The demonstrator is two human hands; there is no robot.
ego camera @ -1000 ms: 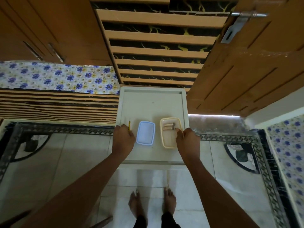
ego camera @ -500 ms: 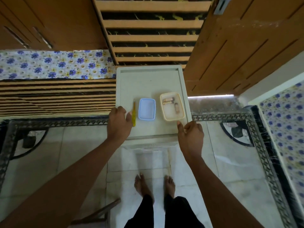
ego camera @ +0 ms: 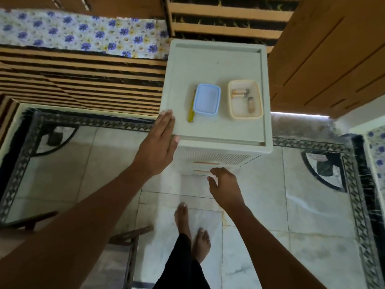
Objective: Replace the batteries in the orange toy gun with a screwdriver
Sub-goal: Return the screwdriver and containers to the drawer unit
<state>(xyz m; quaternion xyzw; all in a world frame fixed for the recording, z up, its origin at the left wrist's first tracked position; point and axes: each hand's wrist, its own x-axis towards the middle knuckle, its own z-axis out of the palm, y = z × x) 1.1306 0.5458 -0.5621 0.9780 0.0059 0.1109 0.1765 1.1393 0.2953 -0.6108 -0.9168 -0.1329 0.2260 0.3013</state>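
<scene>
Two hands work at the drawer cabinet (ego camera: 216,65). The left hand (ego camera: 158,147) lies flat and straight-fingered on its top corner. The right hand (ego camera: 225,186) curls at a drawer handle (ego camera: 201,172); whether it grips is unclear. The orange toy gun is out of view. A sharp pull could jolt the screwdriver (ego camera: 192,109) or batteries (ego camera: 240,93) off.

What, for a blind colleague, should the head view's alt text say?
A person's left hand rests flat on the corner of a white plastic drawer cabinet while the right hand reaches toward a drawer handle. On top lie a yellow-handled screwdriver, a blue rectangular plastic container and a beige plastic tray holding batteries.
</scene>
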